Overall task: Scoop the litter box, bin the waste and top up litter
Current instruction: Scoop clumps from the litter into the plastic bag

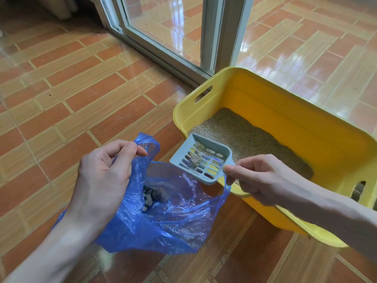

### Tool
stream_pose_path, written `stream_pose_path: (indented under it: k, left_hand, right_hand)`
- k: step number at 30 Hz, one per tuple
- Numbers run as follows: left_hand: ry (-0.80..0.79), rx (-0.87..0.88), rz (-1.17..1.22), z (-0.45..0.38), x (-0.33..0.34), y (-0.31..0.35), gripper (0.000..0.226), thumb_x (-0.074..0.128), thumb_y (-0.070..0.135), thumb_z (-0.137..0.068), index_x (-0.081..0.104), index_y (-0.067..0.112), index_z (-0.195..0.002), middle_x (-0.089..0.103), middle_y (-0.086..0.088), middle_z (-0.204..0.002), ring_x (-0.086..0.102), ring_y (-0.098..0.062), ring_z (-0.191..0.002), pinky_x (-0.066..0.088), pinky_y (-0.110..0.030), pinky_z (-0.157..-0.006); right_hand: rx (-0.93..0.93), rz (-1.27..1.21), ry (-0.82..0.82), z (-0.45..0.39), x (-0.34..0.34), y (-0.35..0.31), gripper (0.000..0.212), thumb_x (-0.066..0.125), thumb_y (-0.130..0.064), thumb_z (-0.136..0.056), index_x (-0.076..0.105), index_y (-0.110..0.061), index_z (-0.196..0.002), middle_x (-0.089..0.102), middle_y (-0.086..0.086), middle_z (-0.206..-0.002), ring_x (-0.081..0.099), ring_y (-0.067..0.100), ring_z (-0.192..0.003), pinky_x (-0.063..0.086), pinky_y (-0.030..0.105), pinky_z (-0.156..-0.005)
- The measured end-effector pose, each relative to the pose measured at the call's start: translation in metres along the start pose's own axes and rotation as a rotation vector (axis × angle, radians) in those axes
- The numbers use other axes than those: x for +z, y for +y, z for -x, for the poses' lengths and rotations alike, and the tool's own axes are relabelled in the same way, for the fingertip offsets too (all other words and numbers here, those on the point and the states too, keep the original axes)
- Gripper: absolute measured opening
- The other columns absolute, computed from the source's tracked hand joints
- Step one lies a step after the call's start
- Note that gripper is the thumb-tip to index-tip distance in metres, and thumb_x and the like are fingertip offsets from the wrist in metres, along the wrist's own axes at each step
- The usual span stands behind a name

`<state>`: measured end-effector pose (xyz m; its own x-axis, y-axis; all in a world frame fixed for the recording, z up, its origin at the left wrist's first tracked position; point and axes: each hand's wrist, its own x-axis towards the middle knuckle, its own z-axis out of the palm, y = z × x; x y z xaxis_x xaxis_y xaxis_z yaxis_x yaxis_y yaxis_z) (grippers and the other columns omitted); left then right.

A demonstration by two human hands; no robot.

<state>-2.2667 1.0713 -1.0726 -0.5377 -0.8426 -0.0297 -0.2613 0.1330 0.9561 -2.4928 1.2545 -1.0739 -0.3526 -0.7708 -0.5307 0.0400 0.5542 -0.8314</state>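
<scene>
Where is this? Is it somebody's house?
Probably a home with a cat, beside a doorway: a tiled floor, a sliding glass door, and a yellow litter box being scooped.

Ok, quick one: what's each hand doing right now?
Left hand: pinches the blue bag at its rim, holding it open.
Right hand: grips the scoop, which carries a clump.

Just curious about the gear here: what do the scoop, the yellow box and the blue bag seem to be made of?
Scoop: apparently rigid matte plastic, pale blue-grey, moulded with slots.
Yellow box: likely smooth, slightly glossy plastic with cut-out handles.
Blue bag: thin translucent plastic film, crinkled and shiny.
</scene>
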Motion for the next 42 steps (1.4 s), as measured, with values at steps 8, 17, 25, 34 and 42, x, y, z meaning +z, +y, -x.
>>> stream_pose_path:
  k: [8,17,25,34,42]
  left_hand:
    - [0.027,0.013,0.008,0.004,-0.004,0.005,0.029,0.055,0.043,-0.093,0.075,0.024,-0.086,0.025,-0.011,-0.058,0.018,-0.026,-0.053,0.018,-0.042,-0.05]
    - [0.036,0.008,-0.004,0.008,-0.01,0.006,0.028,0.055,0.041,-0.094,0.075,0.025,-0.085,0.027,-0.011,-0.056,0.02,-0.028,-0.053,0.018,-0.044,-0.047]
    - [0.05,0.005,-0.008,0.01,-0.012,0.009,0.028,0.054,0.04,-0.094,0.074,0.023,-0.083,0.027,-0.011,-0.056,0.02,-0.024,-0.052,0.016,-0.041,-0.051]
    - [0.071,0.009,-0.025,0.011,-0.018,0.008,0.029,0.055,0.041,-0.093,0.075,0.023,-0.084,0.029,-0.005,-0.053,0.021,-0.024,-0.052,0.019,-0.045,-0.049]
    - [0.073,0.009,-0.026,0.011,-0.02,0.007,0.029,0.055,0.04,-0.095,0.075,0.022,-0.084,0.027,-0.01,-0.055,0.019,-0.027,-0.053,0.018,-0.045,-0.049]
  right_hand:
    - [-0.134,0.309,-0.039,-0.002,0.05,0.019,0.043,0.059,-0.05,-0.097,0.068,-0.013,-0.076,0.041,-0.008,-0.053,0.032,0.008,-0.048,0.025,0.023,-0.047]
    - [-0.177,0.615,0.143,-0.036,0.106,0.053,0.048,0.056,-0.051,-0.097,0.048,-0.013,-0.069,0.049,0.002,-0.057,0.049,0.022,-0.06,0.042,0.036,-0.057]
    - [-0.247,0.951,0.163,-0.048,0.125,0.043,0.03,0.039,-0.051,-0.104,0.039,-0.025,-0.089,0.056,0.002,-0.085,0.063,0.035,-0.09,0.036,0.037,-0.063]
    - [-0.471,1.066,0.184,-0.051,0.127,0.045,0.029,0.039,-0.044,-0.106,0.04,-0.022,-0.086,0.063,0.0,-0.082,0.065,0.033,-0.073,0.038,0.035,-0.053]
    - [-0.564,1.048,0.27,-0.058,0.125,0.054,0.033,0.047,-0.045,-0.103,0.046,-0.021,-0.081,0.059,-0.003,-0.071,0.062,0.029,-0.061,0.032,0.03,-0.046]
